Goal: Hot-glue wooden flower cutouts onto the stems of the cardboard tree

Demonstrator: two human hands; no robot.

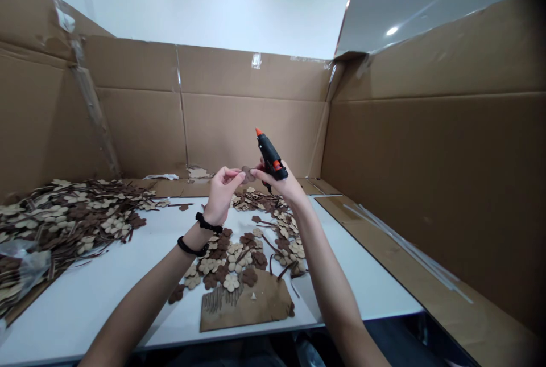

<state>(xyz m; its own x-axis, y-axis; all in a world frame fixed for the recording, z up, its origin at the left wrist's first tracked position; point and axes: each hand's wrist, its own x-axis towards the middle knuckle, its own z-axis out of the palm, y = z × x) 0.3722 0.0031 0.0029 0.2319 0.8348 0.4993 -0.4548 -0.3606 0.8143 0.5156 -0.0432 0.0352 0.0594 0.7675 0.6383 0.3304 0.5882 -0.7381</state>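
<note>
Raised above the table, my left hand (222, 189) pinches one side of a small brown flower piece (247, 174). My right hand (279, 180) holds a black glue gun (270, 155), its orange tip pointing up and to the left, while its thumb and fingertips touch the other side of the same piece. Below my hands, brown and cream flower pieces (234, 256) lie spread over the white table. A worn cardboard sheet (251, 310) rests at the table's front edge.
A big heap of flower pieces and thin strips (81, 213) covers the left side, with a clear plastic bag (29, 264). Cardboard walls (256, 122) enclose the table. Long clear sticks (409, 250) lie on cardboard at the right.
</note>
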